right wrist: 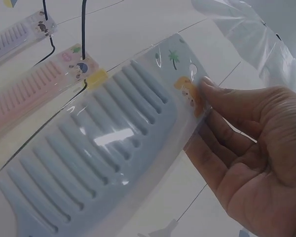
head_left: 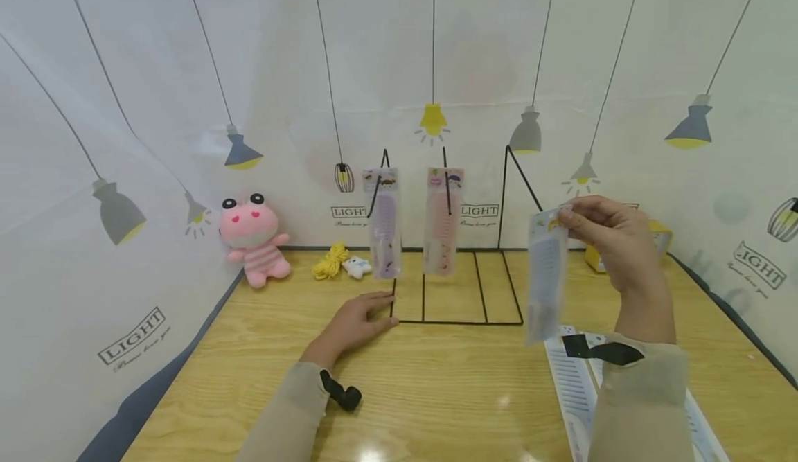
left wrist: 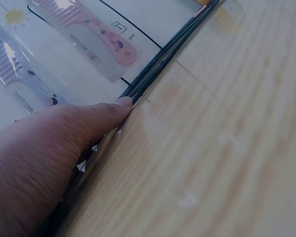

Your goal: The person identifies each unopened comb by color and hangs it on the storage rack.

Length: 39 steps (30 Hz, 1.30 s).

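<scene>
My right hand pinches a blue comb in a clear pack by the top corner of its printed card. The card's small hole shows in the right wrist view, beside the thumb. In the head view the pack hangs upright, its top edge right at the tip of the rack's right hook. On the other two hooks of the black wire rack hang a packed purple comb and a packed pink comb. My left hand rests at the rack's front left corner, fingers extended, thumb along the wire.
More packed combs lie on the wooden table, partly under my right forearm. At the back left sit a pink plush toy, yellow cord and a small white figure. A yellow box stands behind my right hand.
</scene>
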Each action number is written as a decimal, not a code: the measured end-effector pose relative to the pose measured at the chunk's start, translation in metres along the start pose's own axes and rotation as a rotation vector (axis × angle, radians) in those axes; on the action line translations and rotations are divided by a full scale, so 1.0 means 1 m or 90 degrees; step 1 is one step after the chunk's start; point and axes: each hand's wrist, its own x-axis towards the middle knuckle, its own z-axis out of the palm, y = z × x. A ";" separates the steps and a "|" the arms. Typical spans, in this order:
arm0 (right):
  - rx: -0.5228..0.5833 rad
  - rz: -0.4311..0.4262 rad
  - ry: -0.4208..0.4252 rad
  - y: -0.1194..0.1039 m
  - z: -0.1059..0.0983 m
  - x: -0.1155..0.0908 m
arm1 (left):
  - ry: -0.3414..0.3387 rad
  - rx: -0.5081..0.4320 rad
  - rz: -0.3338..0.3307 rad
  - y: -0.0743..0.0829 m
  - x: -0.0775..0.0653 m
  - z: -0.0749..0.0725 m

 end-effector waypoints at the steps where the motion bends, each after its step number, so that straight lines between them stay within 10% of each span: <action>1: 0.002 0.000 -0.001 0.000 0.000 0.000 | 0.000 -0.002 0.003 0.000 0.000 0.000; 19: -0.079 0.028 0.042 0.014 0.004 0.006 | -0.009 0.013 -0.014 -0.005 0.004 0.002; 32: -0.013 0.161 -0.159 0.067 -0.006 0.009 | -0.010 0.004 -0.013 -0.005 0.002 0.001; 39: 0.019 0.159 -0.100 0.085 -0.006 0.010 | -0.004 -0.005 -0.003 -0.002 0.001 0.000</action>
